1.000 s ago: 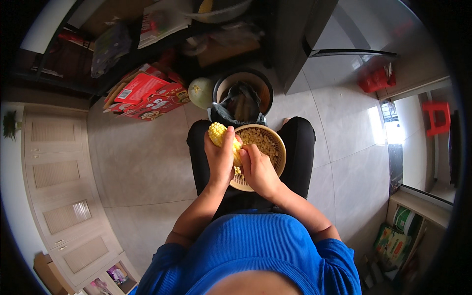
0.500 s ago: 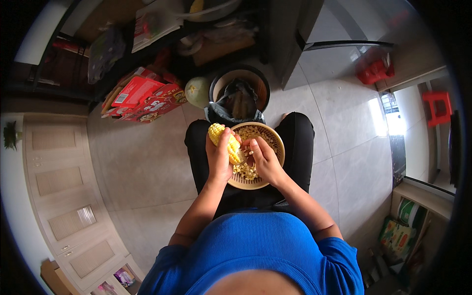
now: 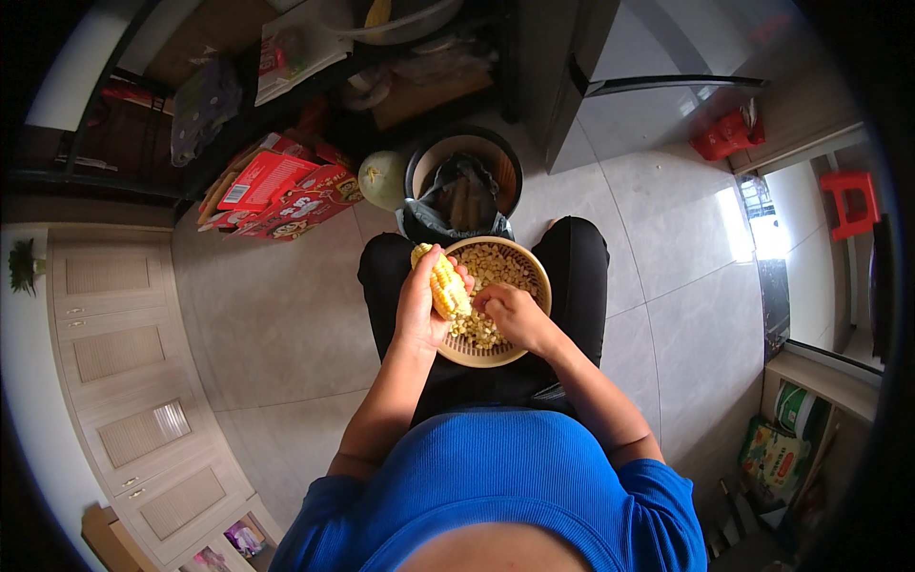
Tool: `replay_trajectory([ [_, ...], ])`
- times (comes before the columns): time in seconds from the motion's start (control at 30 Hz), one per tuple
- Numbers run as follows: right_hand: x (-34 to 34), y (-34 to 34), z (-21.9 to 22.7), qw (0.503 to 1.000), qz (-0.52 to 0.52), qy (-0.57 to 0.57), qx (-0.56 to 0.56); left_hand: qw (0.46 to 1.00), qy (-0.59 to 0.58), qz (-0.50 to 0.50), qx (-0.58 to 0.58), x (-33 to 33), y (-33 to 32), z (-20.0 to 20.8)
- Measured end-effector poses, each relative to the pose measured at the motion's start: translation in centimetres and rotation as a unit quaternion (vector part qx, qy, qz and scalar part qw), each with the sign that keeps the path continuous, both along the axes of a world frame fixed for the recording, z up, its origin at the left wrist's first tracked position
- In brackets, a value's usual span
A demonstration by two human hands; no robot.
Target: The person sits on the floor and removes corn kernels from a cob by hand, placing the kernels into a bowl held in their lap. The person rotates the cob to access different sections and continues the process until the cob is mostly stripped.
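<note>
My left hand (image 3: pixel 416 307) is wrapped round a yellow corn cob (image 3: pixel 445 286), which is tilted with its lower end toward my right hand. Pale, stripped patches show near that lower end. Close beside the cob, my right hand (image 3: pixel 516 316) is curled with its fingers closed; whatever they hold, if anything, is hidden. Beneath both hands a round tan basket (image 3: pixel 483 359) with slotted sides rests between my thighs. Loose corn kernels (image 3: pixel 496 262) cover much of its bottom.
Just beyond the basket stands a bin (image 3: pixel 516 162) lined with a dark bag (image 3: pixel 434 221). A pale green melon (image 3: pixel 382 180) and red cardboard boxes (image 3: pixel 300 202) sit left of it. Cabinets (image 3: pixel 119 353) line the left; a red stool (image 3: pixel 849 205) stands far right.
My right fingers have curled inward, and the raised thumb has dropped out of sight. The cob has turned in my left hand and looks slightly steeper, showing more of its stripped part.
</note>
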State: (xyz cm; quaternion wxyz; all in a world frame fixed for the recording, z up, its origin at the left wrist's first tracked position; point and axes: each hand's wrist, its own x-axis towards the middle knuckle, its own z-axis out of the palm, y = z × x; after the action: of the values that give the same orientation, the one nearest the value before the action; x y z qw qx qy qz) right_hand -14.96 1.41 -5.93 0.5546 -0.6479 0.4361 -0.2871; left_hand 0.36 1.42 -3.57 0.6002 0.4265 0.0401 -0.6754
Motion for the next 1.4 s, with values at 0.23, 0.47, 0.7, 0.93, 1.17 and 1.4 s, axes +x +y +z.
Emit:
replay_trajectory([
  [0.23, 0.1, 0.0, 2.8, 0.995, -0.043, -0.087, -0.004, 0.994, -0.094, -0.048, 0.026, 1.0, 0.1, -1.2],
  [0.47, -0.1, -0.5, 5.1, 0.994, 0.026, -0.001, -0.108, 0.98, -0.197, 0.0, -0.002, -0.1, -0.6, 0.5],
  [0.7, -0.6, -2.1, 5.7, 0.953, 0.151, 0.091, -0.247, 0.974, -0.218, -0.06, 0.0, 0.1, -1.1, 0.3],
  [0.93, -1.3, -4.1, 7.3, 0.912, 0.257, 0.083, -0.309, 0.984, -0.136, -0.109, 0.043, 0.4, -1.2, -0.2],
  [1.17, -1.3, -4.8, 6.9, 0.895, 0.304, 0.078, -0.318, 0.981, -0.087, -0.15, 0.085, 0.4, -1.3, 0.1],
  [1.4, -0.9, -3.5, 6.5, 0.949, 0.194, 0.025, -0.246, 0.983, -0.144, -0.108, 0.034, 0.5, -1.4, 0.7],
])
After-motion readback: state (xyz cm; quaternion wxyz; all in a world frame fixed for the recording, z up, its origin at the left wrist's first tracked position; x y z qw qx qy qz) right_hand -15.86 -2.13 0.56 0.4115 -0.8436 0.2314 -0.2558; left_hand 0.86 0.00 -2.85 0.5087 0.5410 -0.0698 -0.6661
